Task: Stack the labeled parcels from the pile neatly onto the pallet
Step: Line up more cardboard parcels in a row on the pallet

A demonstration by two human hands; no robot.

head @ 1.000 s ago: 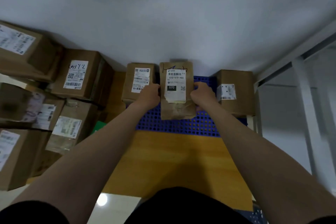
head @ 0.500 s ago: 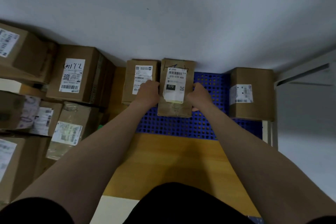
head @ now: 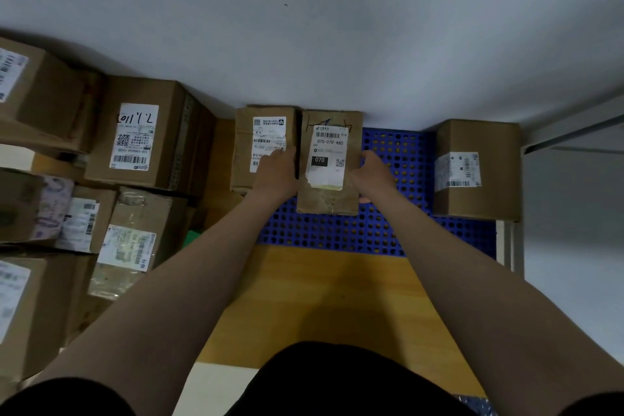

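Where the left hand grips the parcel, a neighbouring box stands close

1. the left hand had its fingers in the narrow gap between the 070 parcel and the neighbour parcel; their tips were hidden there.
2. the right hand covered the 070 parcel's right side, so the contact beneath it could not be seen.
3. the left hand hid the lower right part of the neighbour parcel's label.
4. the fine print on the 070 label was too small to read.
5. the pile boxes at the left were cut off by the frame edge, and their labels were blurred.
6. the pallet was partly hidden under the parcels and forearms.
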